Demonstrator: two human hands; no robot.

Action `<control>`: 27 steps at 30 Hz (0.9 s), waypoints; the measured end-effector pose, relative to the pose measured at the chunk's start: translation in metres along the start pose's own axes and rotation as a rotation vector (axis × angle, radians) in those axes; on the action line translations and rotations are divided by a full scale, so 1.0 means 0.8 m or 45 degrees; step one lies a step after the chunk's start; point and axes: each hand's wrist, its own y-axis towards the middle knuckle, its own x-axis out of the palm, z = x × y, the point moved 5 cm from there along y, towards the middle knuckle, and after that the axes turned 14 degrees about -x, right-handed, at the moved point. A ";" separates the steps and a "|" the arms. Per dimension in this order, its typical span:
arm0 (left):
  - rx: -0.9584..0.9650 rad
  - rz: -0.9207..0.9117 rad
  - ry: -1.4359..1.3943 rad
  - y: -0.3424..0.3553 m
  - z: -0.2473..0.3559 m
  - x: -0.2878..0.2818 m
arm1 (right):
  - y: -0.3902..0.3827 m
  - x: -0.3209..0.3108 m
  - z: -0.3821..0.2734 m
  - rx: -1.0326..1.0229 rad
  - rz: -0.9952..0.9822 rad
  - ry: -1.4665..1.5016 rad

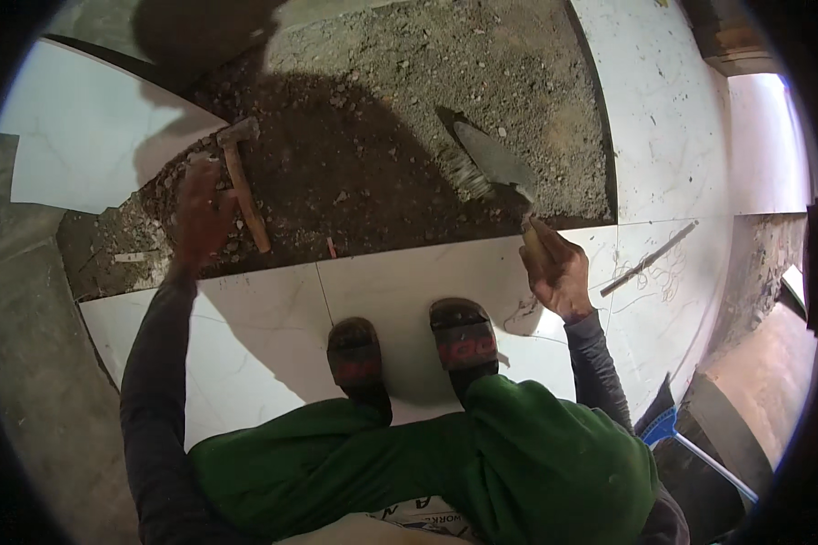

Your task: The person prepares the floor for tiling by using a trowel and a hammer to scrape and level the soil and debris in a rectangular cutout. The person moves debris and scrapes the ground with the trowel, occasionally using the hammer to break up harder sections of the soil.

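My right hand (556, 271) is closed around the handle of a pointed trowel (495, 156). The trowel's grey blade reaches out over loose gravelly mortar bed (536, 82), just beyond the laid tiles. On the left, my left hand (204, 218) is over the broken edge of the dark bed, somewhat blurred, its fingers stretched forward and thumb apart. Just right of it lies a hammer (244, 182) with a wooden handle, which the hand does not grip. By the trowel blade is a pale ridged lump (465, 173) that I cannot make out clearly.
White tiles (254, 327) lie under my sandalled feet; more tile (663, 118) borders the bed on the right. A large tile (91, 127) sits at the far left. On the right are a thin dark strip (650, 258), tangled string (665, 277) and a blue-headed broom (663, 427).
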 end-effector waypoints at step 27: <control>-0.170 0.085 -0.361 0.145 0.290 0.217 | 0.322 0.029 0.104 0.247 0.096 0.240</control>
